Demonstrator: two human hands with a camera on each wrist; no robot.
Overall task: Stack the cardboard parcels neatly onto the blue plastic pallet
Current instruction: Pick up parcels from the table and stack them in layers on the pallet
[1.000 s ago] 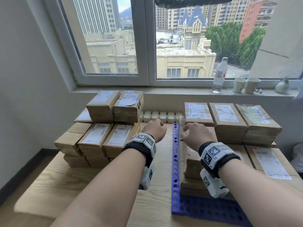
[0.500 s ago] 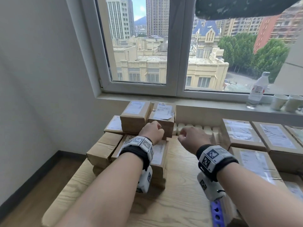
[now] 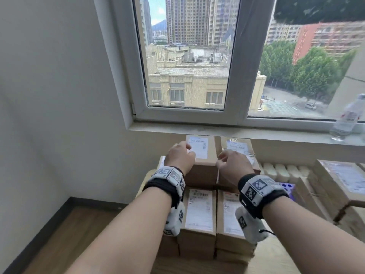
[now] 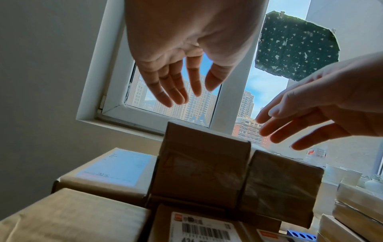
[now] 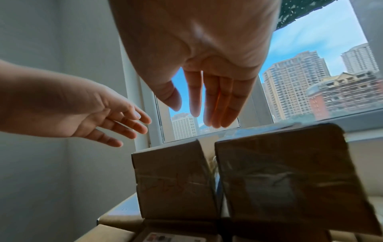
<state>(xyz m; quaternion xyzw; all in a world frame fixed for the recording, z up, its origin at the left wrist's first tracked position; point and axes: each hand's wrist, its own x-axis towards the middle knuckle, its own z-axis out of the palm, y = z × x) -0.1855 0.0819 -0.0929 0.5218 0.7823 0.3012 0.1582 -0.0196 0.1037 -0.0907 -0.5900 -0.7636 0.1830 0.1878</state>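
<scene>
Both hands are loose, nothing held: left hand (image 3: pixel 180 155) and right hand (image 3: pixel 233 165) hover over the two top parcels (image 3: pixel 203 155) just under the windowsill (image 3: pixel 217 129). I'd take one box by its sides; blue pallet (image 3: pixel 287 187) peeks out right of that sill stack

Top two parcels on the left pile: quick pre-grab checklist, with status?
1. Left hand free, fingers straight: ok.
2. Right hand free, fingers straight: ok.
3. Hands above the parcels, not touching yet: ok in both wrist views.
4. Left top parcel and right top parcel side by side, nothing on top: ok.
5. Right top parcel looks wrapped in glossy tape, maybe slippery: cannot tell.
6. Free spot on the pallet: cannot tell, only a blue corner shows among the parcels.
</scene>
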